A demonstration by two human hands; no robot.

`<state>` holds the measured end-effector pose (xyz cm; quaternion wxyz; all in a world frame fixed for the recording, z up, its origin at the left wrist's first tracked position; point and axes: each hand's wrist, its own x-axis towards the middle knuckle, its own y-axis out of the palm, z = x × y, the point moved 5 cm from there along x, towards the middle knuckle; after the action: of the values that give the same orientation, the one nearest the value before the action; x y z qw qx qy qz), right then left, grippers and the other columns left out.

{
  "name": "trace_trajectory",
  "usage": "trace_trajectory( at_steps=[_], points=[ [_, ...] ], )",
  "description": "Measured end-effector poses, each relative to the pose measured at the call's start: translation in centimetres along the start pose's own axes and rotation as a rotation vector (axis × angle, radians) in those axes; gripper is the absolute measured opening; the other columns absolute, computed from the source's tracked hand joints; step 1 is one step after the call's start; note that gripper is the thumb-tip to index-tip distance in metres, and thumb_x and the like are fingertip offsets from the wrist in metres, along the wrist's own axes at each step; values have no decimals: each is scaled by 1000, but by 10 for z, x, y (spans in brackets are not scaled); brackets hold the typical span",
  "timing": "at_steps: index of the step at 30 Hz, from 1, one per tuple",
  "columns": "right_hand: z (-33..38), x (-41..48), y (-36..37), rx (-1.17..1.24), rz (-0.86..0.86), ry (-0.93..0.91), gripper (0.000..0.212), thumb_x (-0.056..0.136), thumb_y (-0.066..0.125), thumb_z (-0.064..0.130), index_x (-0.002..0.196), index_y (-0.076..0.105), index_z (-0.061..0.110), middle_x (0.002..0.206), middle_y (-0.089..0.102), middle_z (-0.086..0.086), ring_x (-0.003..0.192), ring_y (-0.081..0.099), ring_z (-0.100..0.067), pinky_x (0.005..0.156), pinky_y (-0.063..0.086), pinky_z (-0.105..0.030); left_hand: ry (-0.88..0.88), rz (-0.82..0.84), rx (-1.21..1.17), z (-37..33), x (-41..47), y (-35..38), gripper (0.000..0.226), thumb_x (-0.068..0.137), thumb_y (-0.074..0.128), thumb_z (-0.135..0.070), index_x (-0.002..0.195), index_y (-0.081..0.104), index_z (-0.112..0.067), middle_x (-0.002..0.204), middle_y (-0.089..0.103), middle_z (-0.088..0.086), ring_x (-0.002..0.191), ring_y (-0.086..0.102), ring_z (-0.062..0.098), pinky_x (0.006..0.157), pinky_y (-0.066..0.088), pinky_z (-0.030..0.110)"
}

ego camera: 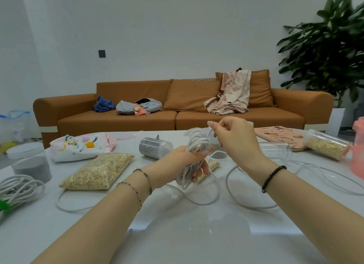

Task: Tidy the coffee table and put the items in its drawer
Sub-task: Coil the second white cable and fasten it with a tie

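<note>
brown sofa (236,120) | on it: blue cloth (104,104), grey bag (126,107), pink blanket (234,98) | plant (331,47) right | wall switch (101,53)

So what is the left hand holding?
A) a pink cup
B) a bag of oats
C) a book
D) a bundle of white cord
D: the left hand grips a coiled bundle of white cord, and the right hand pinches a strand of it just above.

Counted: two coiled white cord bundles (194,145) (17,189); two clear plastic bags of oat flakes (97,171) (214,163); three clear cylindrical plastic tubes (155,147) (275,149) (327,148); one white patterned fabric pouch (78,146).
</note>
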<state>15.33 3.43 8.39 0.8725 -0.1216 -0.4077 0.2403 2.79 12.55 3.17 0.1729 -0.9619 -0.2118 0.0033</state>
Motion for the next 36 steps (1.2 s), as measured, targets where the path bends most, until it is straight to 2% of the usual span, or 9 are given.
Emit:
trace_trajectory(
  at_steps=[4,7,11,14,17,22,25,32,36],
  points=[
    [9,-4,4,-8,59,-61,40,89,68,52,64,61,21,54,54,7,60,53,-14,64,49,-37,-14,-156,375,12,5,-13,29,102,52,-34,78,54,-19,62,56,-5,55,45,11,58,42,26],
    [18,-9,8,31,120,-106,42,92,66,49,65,63,16,52,54,7,53,47,-6,56,39,-29,-14,-306,537,13,5,-26,24,103,47,-25,79,48,-27,73,53,-3,66,46,16,67,40,32],
    [26,-19,19,193,325,-136,37,100,59,31,70,61,9,50,49,8,49,42,-7,56,36,-28,-44,-525,628,11,2,-45,14,103,42,-18,95,53,-19,86,57,5,75,52,23,66,43,35],
    [28,-27,31,217,477,-148,33,102,55,26,72,57,14,52,48,5,50,40,-13,55,36,-31,-71,-608,398,11,2,-51,19,104,42,-24,108,57,-13,90,58,10,75,54,26,69,45,39],
    [29,-32,36,253,567,-115,33,104,51,25,74,54,12,55,46,-4,49,38,-14,50,34,-28,-55,-598,-173,11,0,-42,13,102,48,-24,94,54,-16,72,46,4,59,42,16,56,41,30],
    [30,-31,32,236,570,-133,34,104,50,27,74,55,11,53,48,-2,44,41,-7,47,34,-16,-13,-559,-709,3,-3,-34,8,103,48,-14,98,54,-13,62,42,1,51,39,11,52,38,25],
    [30,-31,33,215,561,-172,35,104,50,27,75,57,9,53,52,-1,46,45,-6,52,38,-20,-1,-537,-968,2,-3,-36,13,103,44,-11,94,53,-15,60,39,0,51,36,11,53,36,24],
    [28,-31,35,174,551,-153,34,104,50,28,75,60,12,55,53,3,48,46,-4,55,41,-27,-25,-551,-968,-3,-7,-34,18,94,53,5,83,51,-9,60,41,7,54,37,14,60,38,24],
    [28,-28,32,172,453,-182,29,104,49,31,77,58,23,56,51,3,56,47,-15,62,47,-49,3,-543,-864,-4,-8,-39,29,86,55,17,91,50,-12,68,48,7,58,45,16,63,45,27]
  ],
)
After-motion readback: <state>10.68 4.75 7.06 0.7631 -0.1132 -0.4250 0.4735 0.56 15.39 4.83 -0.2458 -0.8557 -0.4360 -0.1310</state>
